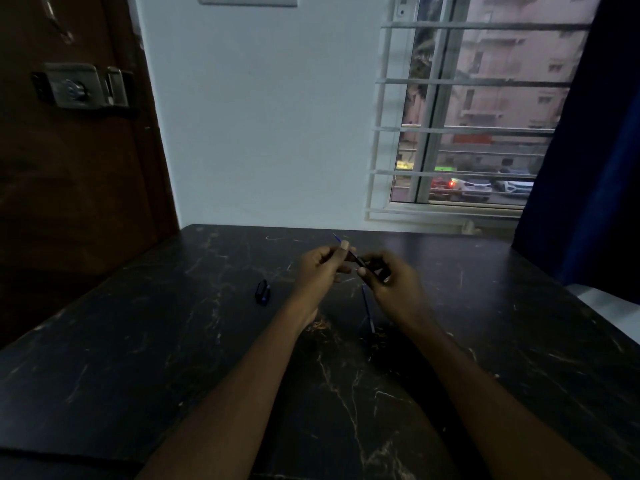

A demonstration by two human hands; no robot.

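Observation:
Both of my hands meet above the middle of a dark marble-patterned table (485, 306). My left hand (320, 271) pinches a thin blue refill (337, 238) whose tip sticks out up and to the left past my thumb. My right hand (391, 277) grips a dark pen barrel (363, 264) that lines up with the refill. On the table to the left of my hands lies a small black pen cap (262, 292). A thin dark stick-like part (367, 310) rests on the table just under my right wrist.
The table's far edge meets a pale wall (263, 133). A brown door with a metal latch (83, 85) stands at the left. A barred window (460, 133) and a dark blue curtain (595, 150) are at the right.

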